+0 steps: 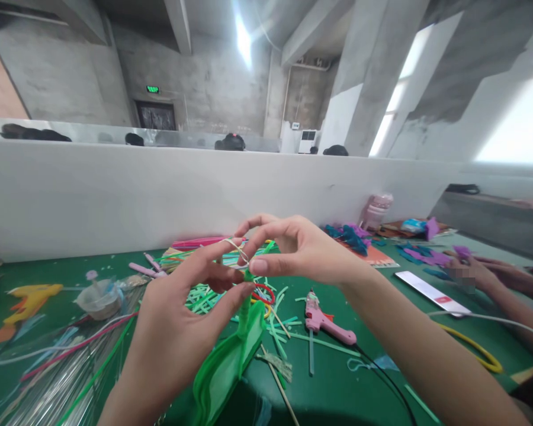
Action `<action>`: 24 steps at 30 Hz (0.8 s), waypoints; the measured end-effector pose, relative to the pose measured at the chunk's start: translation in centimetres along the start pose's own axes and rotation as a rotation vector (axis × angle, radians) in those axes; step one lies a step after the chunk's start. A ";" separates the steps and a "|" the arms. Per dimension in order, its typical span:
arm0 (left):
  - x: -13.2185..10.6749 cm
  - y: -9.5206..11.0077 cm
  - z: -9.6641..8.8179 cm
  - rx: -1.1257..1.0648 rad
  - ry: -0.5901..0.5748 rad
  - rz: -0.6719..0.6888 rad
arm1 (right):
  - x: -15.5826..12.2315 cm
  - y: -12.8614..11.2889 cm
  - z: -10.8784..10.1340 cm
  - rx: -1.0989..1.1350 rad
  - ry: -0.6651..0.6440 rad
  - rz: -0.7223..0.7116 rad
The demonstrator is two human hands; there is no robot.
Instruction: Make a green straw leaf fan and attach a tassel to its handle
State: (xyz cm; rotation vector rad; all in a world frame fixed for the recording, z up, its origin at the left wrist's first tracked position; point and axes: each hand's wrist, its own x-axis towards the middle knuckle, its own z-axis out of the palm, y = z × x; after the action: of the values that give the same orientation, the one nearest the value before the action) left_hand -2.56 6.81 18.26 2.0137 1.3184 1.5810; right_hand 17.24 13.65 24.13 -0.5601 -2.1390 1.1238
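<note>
A bright green leaf-shaped craft piece with a wrapped green stem hangs below my hands, stem upward. My left hand pinches the stem near its top between thumb and fingers. At the very tip, the thumb and forefinger of my right hand are closed where a thin pale cord meets the stem. That cord runs in a small loop over to my left forefinger. Exactly what lies between the right fingertips is partly hidden.
Green strip offcuts lie behind the hands. A pink glue gun with a black cable is to the right, a yellow glue gun and plastic cup left. Beyond a phone, another person's hands hold purple material.
</note>
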 end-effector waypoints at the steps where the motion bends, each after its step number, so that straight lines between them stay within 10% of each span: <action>1: 0.0 0.0 0.0 0.003 0.001 0.002 | 0.1 -0.1 0.1 0.006 0.000 0.001; 24: 0.1 0.5 0.2 -0.035 0.006 -0.036 | 0.4 1.7 0.9 0.482 -0.068 0.072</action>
State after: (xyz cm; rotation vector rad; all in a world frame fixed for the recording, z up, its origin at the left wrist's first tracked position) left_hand -2.19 6.64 18.55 1.9552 1.3130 1.5843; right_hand 16.41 14.29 22.48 -0.3789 -1.8168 1.6509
